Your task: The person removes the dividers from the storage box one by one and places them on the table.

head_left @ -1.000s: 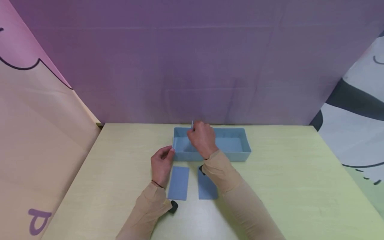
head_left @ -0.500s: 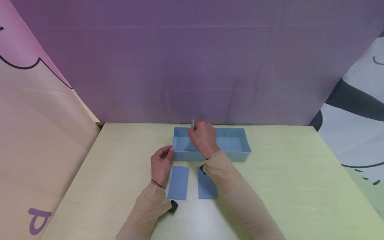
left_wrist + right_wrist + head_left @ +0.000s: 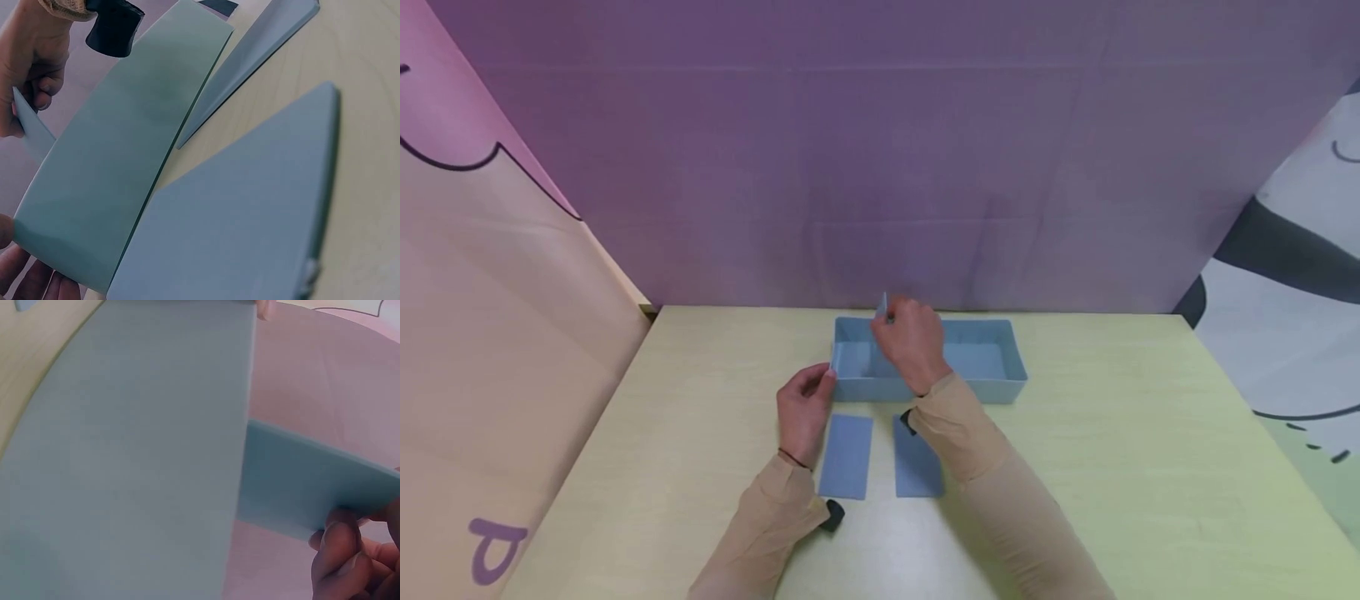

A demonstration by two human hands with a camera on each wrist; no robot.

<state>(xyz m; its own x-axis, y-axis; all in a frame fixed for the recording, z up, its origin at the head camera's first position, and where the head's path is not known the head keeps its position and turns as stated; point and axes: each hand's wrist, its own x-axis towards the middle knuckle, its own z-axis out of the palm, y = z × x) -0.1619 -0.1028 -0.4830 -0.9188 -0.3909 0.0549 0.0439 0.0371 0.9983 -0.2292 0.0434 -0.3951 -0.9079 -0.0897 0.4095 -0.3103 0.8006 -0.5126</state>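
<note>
A long light-blue open box (image 3: 985, 391) stands lengthwise near the table's back edge. At its left end, my left hand (image 3: 805, 410) pinches the rim near the front corner; in the left wrist view its fingers lie at the end of the box wall (image 3: 119, 150). My right hand (image 3: 913, 342) is over the left half of the box and holds a thin, flat blue divider panel (image 3: 300, 478) on edge, its top above the back rim. In the head view the right hand hides most of that panel and part of the box's interior.
Two flat blue panels lie on the table in front of the box: a left panel (image 3: 846, 458) and a right panel (image 3: 917, 471) partly under the right sleeve (image 3: 970, 433). A purple backdrop (image 3: 880, 167) rises directly behind the table (image 3: 1120, 450).
My right hand has shifted slightly up and to the right, and more of the divider panel's top shows above the back rim. The left hand and the box stay in place.
</note>
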